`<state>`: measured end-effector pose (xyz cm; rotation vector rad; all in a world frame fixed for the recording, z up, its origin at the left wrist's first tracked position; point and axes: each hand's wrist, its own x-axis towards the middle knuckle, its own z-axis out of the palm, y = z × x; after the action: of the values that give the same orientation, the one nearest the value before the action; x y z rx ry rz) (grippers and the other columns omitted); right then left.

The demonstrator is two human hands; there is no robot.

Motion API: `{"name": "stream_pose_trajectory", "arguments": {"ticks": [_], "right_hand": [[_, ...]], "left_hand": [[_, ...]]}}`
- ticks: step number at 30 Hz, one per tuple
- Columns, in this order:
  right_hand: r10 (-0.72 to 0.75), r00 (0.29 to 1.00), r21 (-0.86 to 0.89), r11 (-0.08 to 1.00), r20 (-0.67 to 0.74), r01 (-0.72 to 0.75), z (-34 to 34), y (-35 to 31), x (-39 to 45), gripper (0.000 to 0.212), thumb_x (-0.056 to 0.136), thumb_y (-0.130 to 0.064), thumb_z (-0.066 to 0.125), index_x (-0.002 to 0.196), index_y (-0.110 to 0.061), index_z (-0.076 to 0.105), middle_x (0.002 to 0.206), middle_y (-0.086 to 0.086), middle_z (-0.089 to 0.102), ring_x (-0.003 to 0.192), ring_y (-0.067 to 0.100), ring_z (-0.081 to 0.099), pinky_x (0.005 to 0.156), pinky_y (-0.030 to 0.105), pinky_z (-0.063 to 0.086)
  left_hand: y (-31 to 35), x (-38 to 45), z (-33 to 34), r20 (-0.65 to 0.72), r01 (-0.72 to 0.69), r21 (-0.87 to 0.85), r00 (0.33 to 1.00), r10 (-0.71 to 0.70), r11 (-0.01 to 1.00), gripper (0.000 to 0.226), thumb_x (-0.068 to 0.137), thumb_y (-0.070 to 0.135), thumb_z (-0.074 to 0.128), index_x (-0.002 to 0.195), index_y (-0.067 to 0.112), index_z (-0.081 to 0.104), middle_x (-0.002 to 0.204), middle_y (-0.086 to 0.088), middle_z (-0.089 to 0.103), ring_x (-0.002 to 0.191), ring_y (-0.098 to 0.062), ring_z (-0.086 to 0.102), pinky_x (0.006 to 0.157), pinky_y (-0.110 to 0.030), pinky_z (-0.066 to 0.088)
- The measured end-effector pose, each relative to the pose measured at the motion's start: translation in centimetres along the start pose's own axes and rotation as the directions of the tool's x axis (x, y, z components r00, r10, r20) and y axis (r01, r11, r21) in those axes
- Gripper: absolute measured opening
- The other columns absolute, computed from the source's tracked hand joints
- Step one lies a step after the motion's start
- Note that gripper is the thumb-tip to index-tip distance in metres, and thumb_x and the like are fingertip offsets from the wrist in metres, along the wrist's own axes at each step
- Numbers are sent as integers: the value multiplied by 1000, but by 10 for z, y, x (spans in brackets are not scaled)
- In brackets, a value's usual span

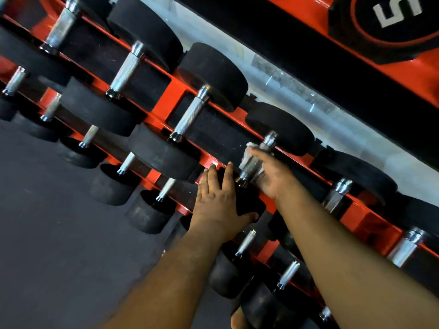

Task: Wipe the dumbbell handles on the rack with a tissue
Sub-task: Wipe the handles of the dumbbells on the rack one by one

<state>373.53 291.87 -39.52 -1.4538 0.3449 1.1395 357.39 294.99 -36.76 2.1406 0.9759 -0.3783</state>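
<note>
On the upper tier of the red rack (177,91), the right hand (273,174) wraps a white tissue (247,155) round one dumbbell handle (253,163), fingers curled under the knurled steel. The left hand (218,198) lies flat, fingers spread, on that dumbbell's near black head (247,200), seemingly steadying it. To wipe well, the person likely needs the tissue kept snug all round the bar, drawn from collar to collar with a twist of the wrist, since knurling traps grime. The flat hand should press enough to stop rolling. Neighbouring handles await their turn.
</note>
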Motion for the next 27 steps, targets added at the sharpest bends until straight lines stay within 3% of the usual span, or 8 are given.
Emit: {"name": "stream_pose_trajectory", "arguments": {"ticks": [4, 7, 10, 15, 19, 23, 25, 27], "right_hand": [[-77, 996, 144, 986, -39, 81, -2, -14, 9, 13, 92, -28, 69, 86, -17, 68, 71, 1, 66, 61, 13, 67, 68, 32, 55], [40, 998, -48, 998, -42, -42, 2, 2, 3, 20, 90, -36, 71, 89, -17, 67, 75, 4, 69, 61, 14, 69, 65, 32, 55], [162, 987, -251, 956, 5, -155, -1, 18, -15, 35, 84, -37, 79, 107, -12, 72, 100, 13, 76, 85, 28, 75, 70, 38, 59], [-58, 995, -610, 793, -76, 0, -14, 32, -30, 17, 97, -30, 65, 103, -16, 71, 98, 6, 76, 95, 24, 73, 89, 46, 59], [-160, 987, -833, 544, 12, 99, -22, 39, -54, 24, 98, -32, 51, 94, -18, 71, 85, 1, 75, 85, 25, 72, 79, 48, 60], [-234, 938, -714, 608, 258, 348, -10, 6, -81, 22, 100, -21, 60, 108, -36, 74, 101, -20, 75, 100, 1, 69, 89, 26, 54], [-429, 806, -767, 318, 408, 557, -6, -12, -73, 46, 99, -7, 57, 132, -38, 62, 126, -27, 62, 119, -9, 55, 100, 14, 44], [-456, 674, -795, -142, 581, 590, -9, -16, -49, 61, 96, 2, 45, 150, -27, 46, 151, -14, 45, 141, 4, 39, 116, 24, 34]], "left_hand": [[-1, 1, 3, -10, -8, 23, 1000, 9, 1000, 135, 75, 68, 75, 156, 32, -25, 167, -15, -19, 156, -31, -16, 127, -43, -5], [-1, 1, 3, -12, -9, 21, 1000, 9, 1000, 136, 73, 69, 76, 155, 33, -27, 167, -16, -19, 156, -31, -16, 127, -43, -4], [-1, 1, 2, -5, -4, 6, 1000, 4, 1000, 136, 73, 67, 77, 155, 34, -26, 167, -15, -21, 155, -29, -19, 127, -44, -5], [0, 1, 0, 8, -21, -4, 1000, 21, 1000, 132, 76, 67, 73, 156, 31, -26, 167, -16, -22, 154, -29, -23, 124, -42, -10], [1, -1, -4, 27, -23, -13, 999, 24, 1000, 128, 80, 66, 70, 156, 29, -26, 166, -19, -20, 155, -32, -20, 126, -44, -9], [1, -2, -8, 57, -36, 7, 998, 36, 999, 126, 85, 66, 65, 153, 28, -32, 165, -19, -25, 153, -32, -24, 124, -44, -12], [2, -3, -9, 78, -31, 14, 997, 30, 999, 127, 85, 66, 65, 151, 29, -37, 164, -17, -29, 152, -30, -27, 124, -45, -12], [1, -3, -9, 86, -24, -2, 996, 24, 1000, 130, 84, 67, 66, 148, 30, -41, 163, -16, -31, 152, -29, -28, 123, -45, -12]]}}
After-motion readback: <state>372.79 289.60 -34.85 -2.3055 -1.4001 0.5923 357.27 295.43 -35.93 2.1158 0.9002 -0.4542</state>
